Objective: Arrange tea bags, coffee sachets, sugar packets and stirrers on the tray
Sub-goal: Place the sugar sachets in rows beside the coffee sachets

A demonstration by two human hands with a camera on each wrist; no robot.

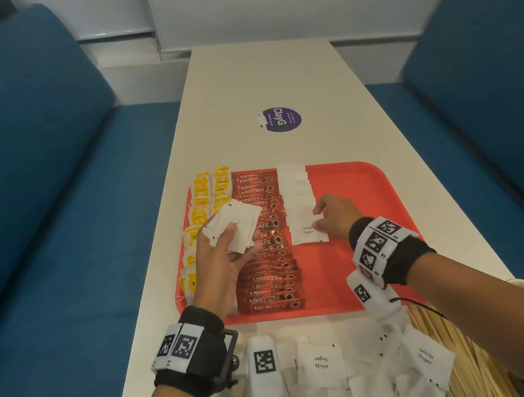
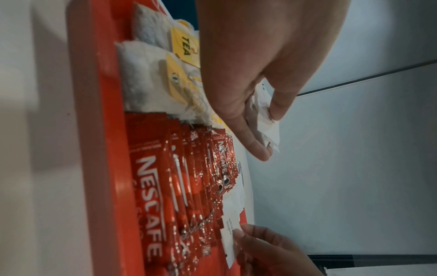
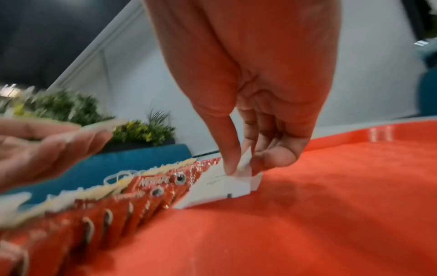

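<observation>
On tray (image 1: 352, 179) | tea, coffee rows done | right hand (image 1: 336, 218) pinches sugar packet (image 1: 307, 230) | left hand (image 1: 219, 265) grips spares (image 1: 236, 225) | stirrers (image 1: 467, 348) left

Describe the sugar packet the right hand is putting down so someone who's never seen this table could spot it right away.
Start at the red tray in the middle of the long white table. Three columns run along it: yellow tea bags, red coffee sachets, then white sugar packets. The sugar packet is the nearest one in the white column, printed "White Sugar", pinched at its edge by the right hand.
</observation>
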